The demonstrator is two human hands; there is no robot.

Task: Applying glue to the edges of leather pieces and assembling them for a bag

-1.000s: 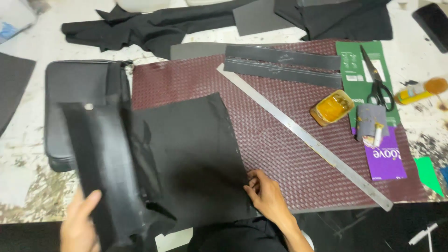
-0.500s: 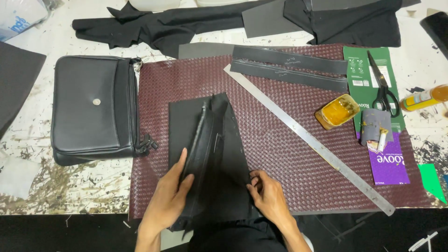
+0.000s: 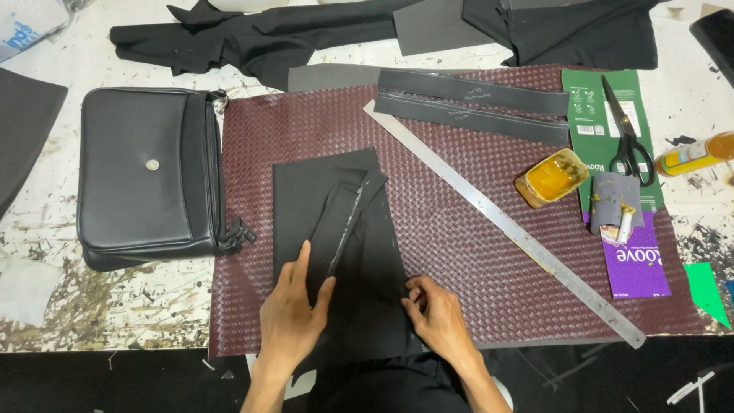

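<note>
Your worktable [image 3: 115,321] is white, scuffed and spattered with dark stains. Across its middle lies a broad maroon mat [image 3: 474,222] with a woven, basket-like texture. Left of the mat, touching its edge, sits a black leather bag [image 3: 149,180], rectangular with rounded corners and a small metal snap. On the mat's near-left part lies the black panel [image 3: 367,283] you are working, a flat matte sheet with a narrow folded strip [image 3: 342,226] running diagonally up it, its edge catching a pale sheen. A long steel ruler [image 3: 505,222] crosses the mat diagonally, just right of the panel. Two dark strips [image 3: 474,103] lie side by side at the mat's far edge.

Your left hand [image 3: 294,310] lies flat on the panel, fingers extended and slightly spread, pressing beside the folded strip, gripping nothing. Your right hand [image 3: 436,313] has its fingers curled at the panel's right edge, fingertips on or pinching it; you cannot tell which.
</note>
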